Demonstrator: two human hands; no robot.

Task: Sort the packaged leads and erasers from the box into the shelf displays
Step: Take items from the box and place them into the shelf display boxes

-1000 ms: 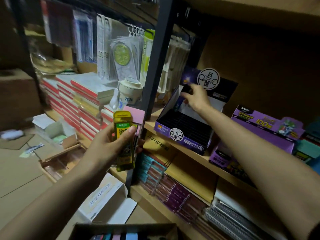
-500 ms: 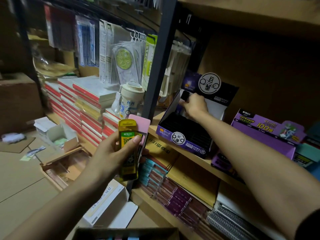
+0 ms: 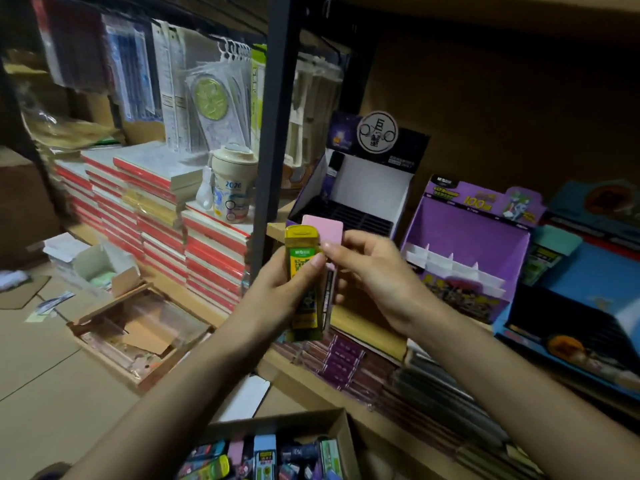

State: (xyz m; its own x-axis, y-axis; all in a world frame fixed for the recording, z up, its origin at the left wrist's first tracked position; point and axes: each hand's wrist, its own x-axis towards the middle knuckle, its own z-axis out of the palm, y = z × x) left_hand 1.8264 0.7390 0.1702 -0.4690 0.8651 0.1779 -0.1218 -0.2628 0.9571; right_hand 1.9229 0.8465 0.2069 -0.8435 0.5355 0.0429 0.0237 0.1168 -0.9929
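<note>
Head view: left hand (image 3: 277, 292) grips yellow lead pack (image 3: 303, 282) upright before the shelf (image 3: 367, 327); right hand (image 3: 374, 271) pinches pink pack (image 3: 323, 230) just behind it. Purple display (image 3: 464, 251) stands beyond; box (image 3: 339, 434) of packs below.

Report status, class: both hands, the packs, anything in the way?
Left hand shut on yellow lead pack. Right hand pinching pink pack behind it. Black display box unobstructed.

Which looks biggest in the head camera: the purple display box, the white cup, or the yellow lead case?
1. Purple display box, clearly largest.
2. White cup and yellow lead case look alike; the case sits nearer the camera in the left hand, so unsure.
</note>
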